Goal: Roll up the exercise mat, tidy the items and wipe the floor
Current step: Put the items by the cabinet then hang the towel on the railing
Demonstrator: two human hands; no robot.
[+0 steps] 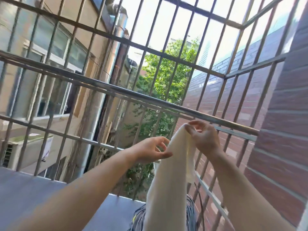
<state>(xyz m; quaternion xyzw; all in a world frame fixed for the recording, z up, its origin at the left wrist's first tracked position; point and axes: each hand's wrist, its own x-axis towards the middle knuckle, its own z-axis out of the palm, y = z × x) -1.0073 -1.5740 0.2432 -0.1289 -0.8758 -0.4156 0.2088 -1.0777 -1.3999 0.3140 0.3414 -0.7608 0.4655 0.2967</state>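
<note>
Both my arms reach forward and up. Left hand is released, fingers loosely spread, thumb right at the edge of the one white cloth. Right hand pinches the cloth's top, just below the single rail. Beyond: barred grille, one green tree.

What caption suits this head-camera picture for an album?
Beside metal bars, the right hand pinches the top of a white cloth while the left hand reaches for its edge.

Bright daylight, blown-out sky, motion blur.
</note>
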